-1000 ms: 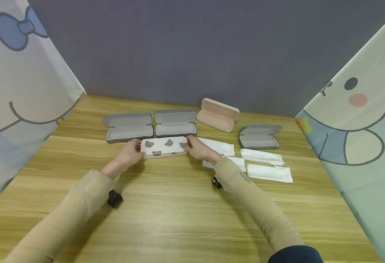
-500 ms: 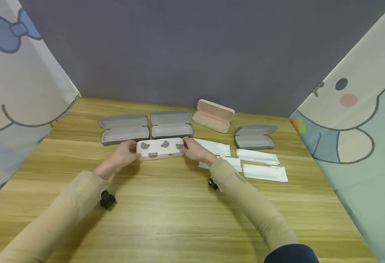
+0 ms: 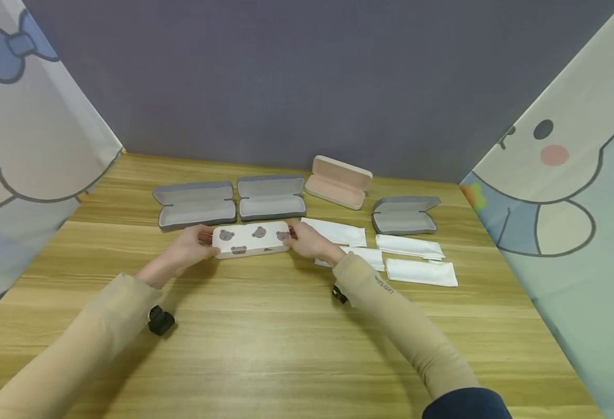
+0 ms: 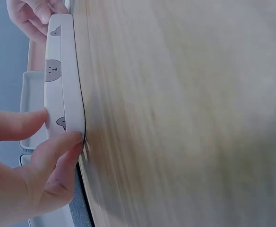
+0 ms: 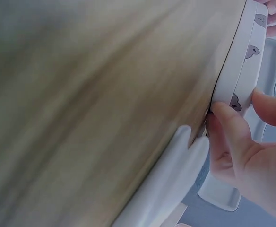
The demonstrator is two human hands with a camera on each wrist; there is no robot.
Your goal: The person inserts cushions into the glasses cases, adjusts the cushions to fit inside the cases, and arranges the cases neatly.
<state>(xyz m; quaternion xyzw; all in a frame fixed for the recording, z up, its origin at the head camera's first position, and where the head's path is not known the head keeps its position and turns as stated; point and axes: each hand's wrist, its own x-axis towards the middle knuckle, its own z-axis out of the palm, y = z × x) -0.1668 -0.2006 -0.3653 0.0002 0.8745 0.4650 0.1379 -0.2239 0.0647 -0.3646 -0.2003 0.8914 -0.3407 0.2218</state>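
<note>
A white glasses case (image 3: pixel 251 238) with brown bear-head prints, its lid closed, lies at the middle of the table with its long side across. My left hand (image 3: pixel 188 250) grips its left end; in the left wrist view the fingers (image 4: pixel 57 151) pinch it from above and below. My right hand (image 3: pixel 311 241) holds the other end, thumb and fingers (image 5: pixel 232 125) curled on that corner. Just behind stand two opened grey glasses cases, one at left (image 3: pixel 197 206) and one at centre (image 3: pixel 272 198). The case's underside is hidden.
A pink opened case (image 3: pixel 338 183) stands at the back, and another grey one (image 3: pixel 405 215) to the right. Several folded white cloths, among them a front one (image 3: pixel 422 272), lie right of my right hand. A grey wall (image 3: pixel 286 87) bounds the wooden table (image 3: pixel 265 349).
The bear-print glasses case has shifted slightly left and toward me, with both hands keeping their hold. The head view has turned a little. The other cases and cloths stay in place.
</note>
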